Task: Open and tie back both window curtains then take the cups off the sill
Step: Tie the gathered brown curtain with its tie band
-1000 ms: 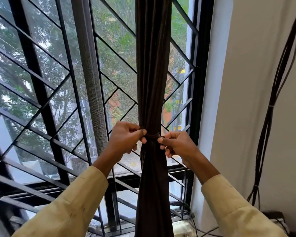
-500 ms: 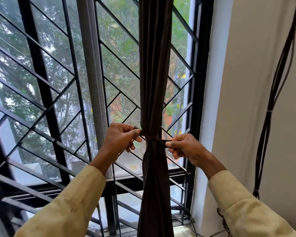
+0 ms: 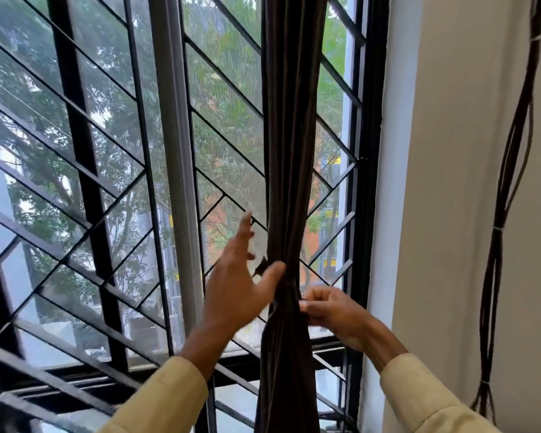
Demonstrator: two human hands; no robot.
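A dark brown curtain (image 3: pixel 289 151) hangs gathered into a narrow bundle in front of the right part of the window. A thin tie (image 3: pixel 286 289) cinches it at waist height. My left hand (image 3: pixel 239 282) is spread just left of the bundle, fingers straight and pointing up, the thumb touching the cloth at the tie. My right hand (image 3: pixel 331 310) is at the right side of the bundle, its fingers curled and pinching the tie's end. No cups are in view.
A black metal window grille (image 3: pixel 85 182) with diagonal bars and mesh screens fills the left and centre. The black window frame (image 3: pixel 366 182) meets a pale wall (image 3: pixel 450 214) at right. A bundle of dark cables (image 3: pixel 506 198) hangs down that wall.
My left hand let go of the tie and opened, its fingers lifting upward. My right hand moved in closer to the curtain, still pinching the tie's end.
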